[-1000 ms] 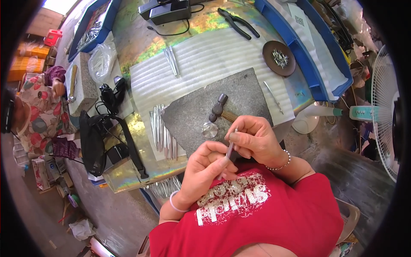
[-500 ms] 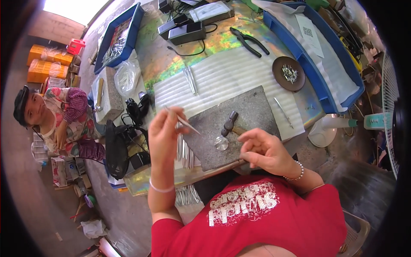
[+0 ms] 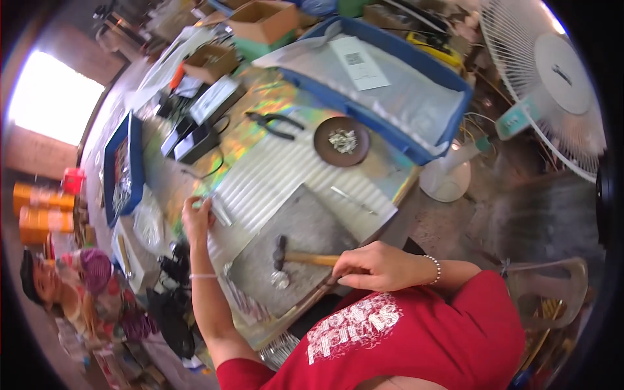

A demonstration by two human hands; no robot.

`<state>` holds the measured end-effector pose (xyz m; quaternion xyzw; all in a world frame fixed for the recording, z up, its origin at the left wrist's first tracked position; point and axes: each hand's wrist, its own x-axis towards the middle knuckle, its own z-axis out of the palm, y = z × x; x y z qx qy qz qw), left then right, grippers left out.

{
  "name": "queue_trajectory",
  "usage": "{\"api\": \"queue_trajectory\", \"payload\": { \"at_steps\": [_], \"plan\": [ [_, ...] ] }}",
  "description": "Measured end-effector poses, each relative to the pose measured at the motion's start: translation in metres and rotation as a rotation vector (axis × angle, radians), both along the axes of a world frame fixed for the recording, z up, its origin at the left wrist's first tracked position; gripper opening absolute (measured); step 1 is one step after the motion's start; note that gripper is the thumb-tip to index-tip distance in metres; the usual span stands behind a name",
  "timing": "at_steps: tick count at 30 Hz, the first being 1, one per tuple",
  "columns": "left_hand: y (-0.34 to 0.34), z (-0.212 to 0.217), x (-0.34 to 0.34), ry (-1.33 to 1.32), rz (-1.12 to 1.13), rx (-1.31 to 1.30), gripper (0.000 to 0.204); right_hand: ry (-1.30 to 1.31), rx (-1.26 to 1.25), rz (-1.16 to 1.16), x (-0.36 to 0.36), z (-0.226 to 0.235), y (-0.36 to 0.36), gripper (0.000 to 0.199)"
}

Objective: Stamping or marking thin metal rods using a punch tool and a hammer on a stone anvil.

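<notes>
The left hand [image 3: 197,218] is stretched out over the ribbed metal sheet [image 3: 273,175], its fingers bent narrowly onto a small bundle of thin metal rods [image 3: 221,211] that lies just beside the fingertips, at their right. Nearer the body, a hammer [image 3: 292,257] lies on the grey stone slab [image 3: 299,234], head to the left. The right hand [image 3: 377,266] rests curled at the slab's edge, fingers closed loosely over the hammer's wooden handle end.
</notes>
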<state>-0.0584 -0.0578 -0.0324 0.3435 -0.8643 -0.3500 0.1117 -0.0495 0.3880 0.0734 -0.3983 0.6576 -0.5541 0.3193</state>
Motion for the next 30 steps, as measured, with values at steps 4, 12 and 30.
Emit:
{"api": "queue_trajectory", "payload": {
  "at_steps": [4, 12, 30],
  "plan": [
    [0.016, 0.010, -0.005, -0.002, -0.108, 0.150, 0.032, 0.005, -0.028, -0.011, -0.005, -0.002, 0.012, 0.018],
    [0.031, 0.038, 0.028, 0.031, -0.077, 0.063, 0.036, 0.376, 0.059, -0.315, -0.064, 0.032, 0.059, 0.015],
    [0.192, 0.144, 0.144, 0.130, -0.259, 0.095, 0.025, 1.159, 0.740, -0.083, -0.324, -0.073, 0.074, 0.033]
  ]
}}
